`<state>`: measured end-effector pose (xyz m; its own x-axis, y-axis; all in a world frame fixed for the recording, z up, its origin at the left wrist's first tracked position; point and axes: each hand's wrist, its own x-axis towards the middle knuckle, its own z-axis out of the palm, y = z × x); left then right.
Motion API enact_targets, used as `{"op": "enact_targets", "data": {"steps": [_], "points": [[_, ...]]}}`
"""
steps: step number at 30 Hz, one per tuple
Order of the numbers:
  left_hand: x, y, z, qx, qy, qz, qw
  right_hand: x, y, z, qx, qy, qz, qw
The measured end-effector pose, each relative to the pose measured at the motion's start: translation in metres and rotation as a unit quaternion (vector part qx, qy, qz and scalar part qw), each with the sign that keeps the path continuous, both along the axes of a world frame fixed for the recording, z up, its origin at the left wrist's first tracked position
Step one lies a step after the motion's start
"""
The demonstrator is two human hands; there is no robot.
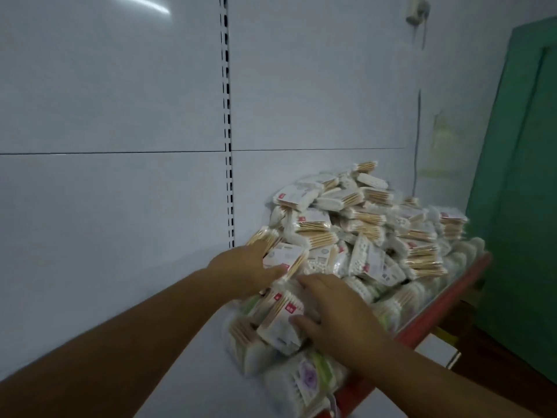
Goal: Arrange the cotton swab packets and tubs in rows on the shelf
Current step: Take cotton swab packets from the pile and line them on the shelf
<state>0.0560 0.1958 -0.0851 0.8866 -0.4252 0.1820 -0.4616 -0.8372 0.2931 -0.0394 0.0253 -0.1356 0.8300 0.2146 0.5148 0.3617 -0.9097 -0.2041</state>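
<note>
Barely started by the look of it; the cotton swab packets [361, 230] are one loose heap on the right half of the shelf [150, 297], no rows anywhere; what look like tubs [422, 292] sit along the red front lip [437, 309]. My left hand [250, 267] grips a packet [286, 256] at the heap's near-left side; my right hand [334, 309] lies spread on the near packets, holding nothing. Green door [518, 176] on the right; the heap itself hogs the space rows would need.

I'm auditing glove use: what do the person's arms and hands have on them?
Nothing visible. The left hand and right hand are ungloved. The left forearm and right forearm are bare to the frame edge, with no sleeves, watch, rings or bracelets in view.
</note>
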Motion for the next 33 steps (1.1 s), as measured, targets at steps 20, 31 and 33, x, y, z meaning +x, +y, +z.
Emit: {"op": "enact_targets", "data": {"steps": [20, 31, 33], "points": [[-0.135, 0.118, 0.043, -0.353, -0.001, 0.263, 0.898, 0.017, 0.020, 0.040, 0.352, 0.014, 0.221, 0.909], [-0.395, 0.322, 0.008, -0.372, -0.074, 0.421, 0.824, -0.126, 0.308, 0.055, 0.340, 0.267, 0.447, 0.783], [-0.440, 0.357, 0.007, -0.355, -0.089, 0.454, 0.812, -0.163, 0.358, 0.057, 0.316, 0.286, 0.478, 0.768]]}}
